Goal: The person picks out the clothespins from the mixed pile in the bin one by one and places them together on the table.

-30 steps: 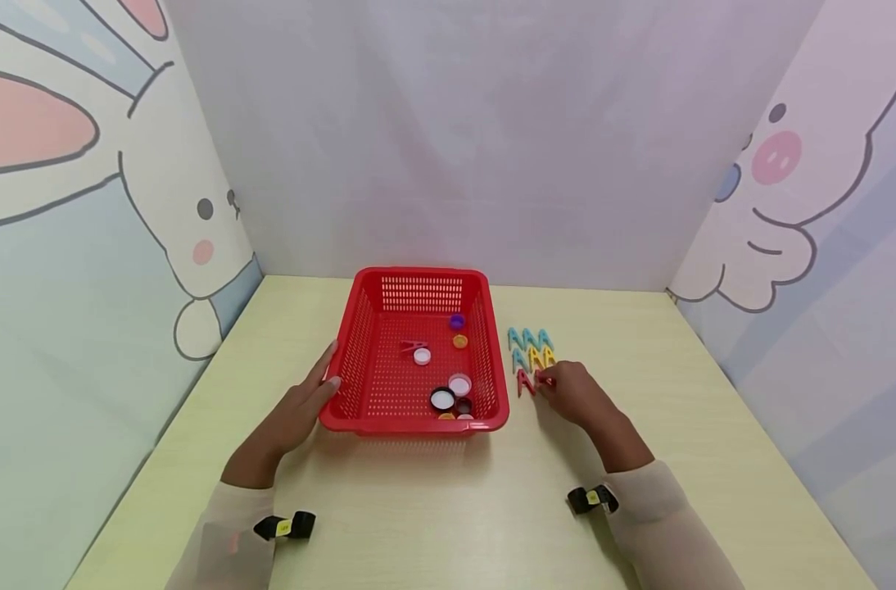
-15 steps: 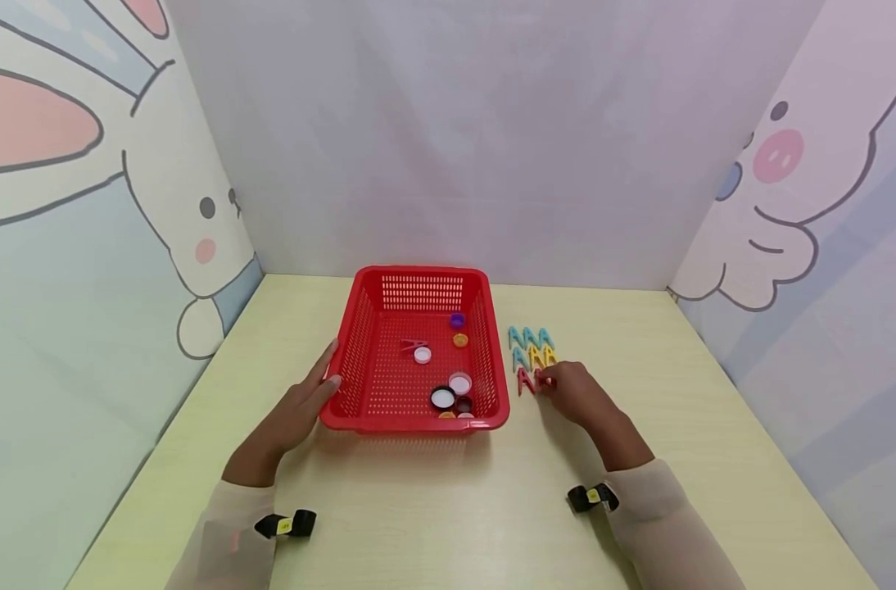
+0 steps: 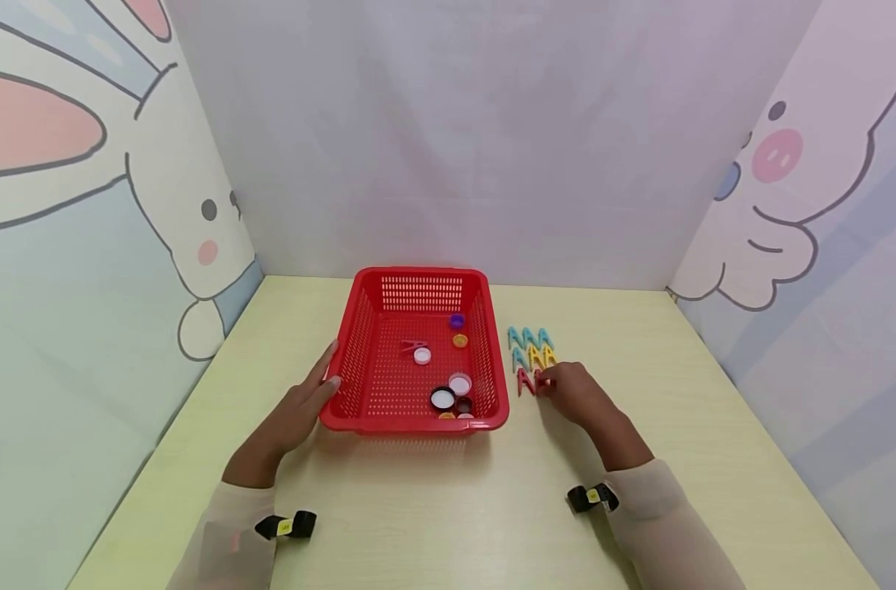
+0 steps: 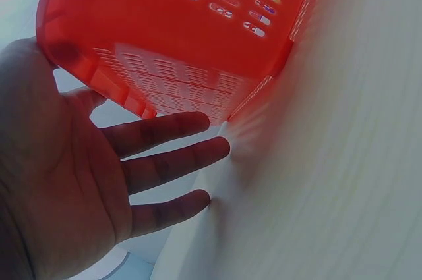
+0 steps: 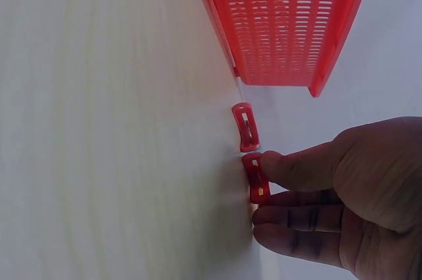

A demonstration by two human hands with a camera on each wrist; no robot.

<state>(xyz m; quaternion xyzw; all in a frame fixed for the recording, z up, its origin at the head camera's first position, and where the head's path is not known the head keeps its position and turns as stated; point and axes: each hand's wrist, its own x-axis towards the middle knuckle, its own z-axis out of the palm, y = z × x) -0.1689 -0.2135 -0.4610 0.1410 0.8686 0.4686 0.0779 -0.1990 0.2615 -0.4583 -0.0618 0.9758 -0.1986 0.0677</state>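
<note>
My left hand (image 3: pixel 293 414) rests at the near left corner of a red plastic basket (image 3: pixel 418 425). Its thumb lies at the rim, and in the left wrist view the other fingers (image 4: pixel 178 165) stretch out straight and spread below the rim. On the table right of the basket, my right hand (image 3: pixel 572 392) pinches a red clothespin (image 5: pixel 257 178) between thumb and fingertips. Another red clothespin (image 3: pixel 525 382) lies just left of it. Behind these are rows of blue clothespins (image 3: pixel 528 337) and yellow clothespins (image 3: pixel 536 357), standing close together.
Inside the basket lie a pinkish-red clothespin (image 3: pixel 414 345), a white cap (image 3: pixel 422 356), a purple cap (image 3: pixel 457 320), a yellow cap (image 3: pixel 459 341), a black-rimmed cap (image 3: pixel 442 399) and several others. A pale curtain-like wall (image 3: pixel 448 164) closes off the table's back.
Hardly anything differs. The red clothespin under my right hand has shifted very slightly as the fingers adjust; the left hand and basket stay where they were.
</note>
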